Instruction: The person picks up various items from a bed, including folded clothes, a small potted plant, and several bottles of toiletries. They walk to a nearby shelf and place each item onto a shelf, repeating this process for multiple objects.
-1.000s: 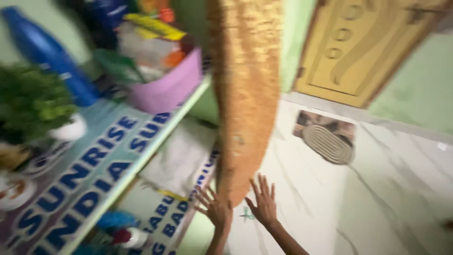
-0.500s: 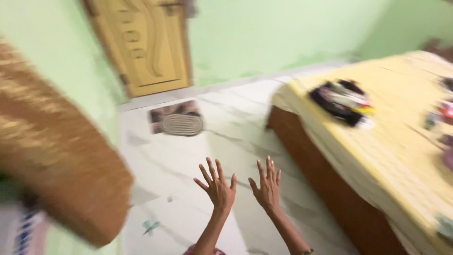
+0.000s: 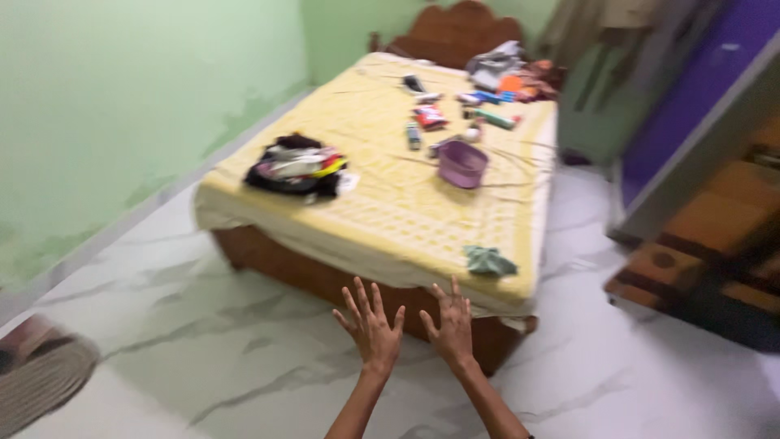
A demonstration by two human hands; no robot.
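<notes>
Both hands are up in the lower middle of the frame, empty, fingers spread wide. Left hand [image 3: 370, 323] and right hand [image 3: 449, 325] sit side by side, palms facing away, holding nothing and touching nothing.

Closest thing to them is the bed [image 3: 390, 219] with the yellow sheet, its near corner just above the fingertips in the picture. Right by that corner, near the edge, lies a small crumpled teal cloth [image 3: 489, 261]. My guess is it's light and floppy, no real grip point, so you'd just pinch it anywhere in the bunched middle and it'd come up limp.

Further up the sheet there's a purple plastic bowl [image 3: 462, 163], looks stiff and light, easiest taken by the rim. Left of that is a dark pile of clothes or bags [image 3: 296, 166], soft and probably awkward with one hand. Small bits and packets [image 3: 455, 102] are scattered toward the headboard at top centre, too blurry to tell what they are.

White marbled floor [image 3: 203, 341] all around, a woven mat [image 3: 41, 382] at lower left, green wall on the left.
</notes>
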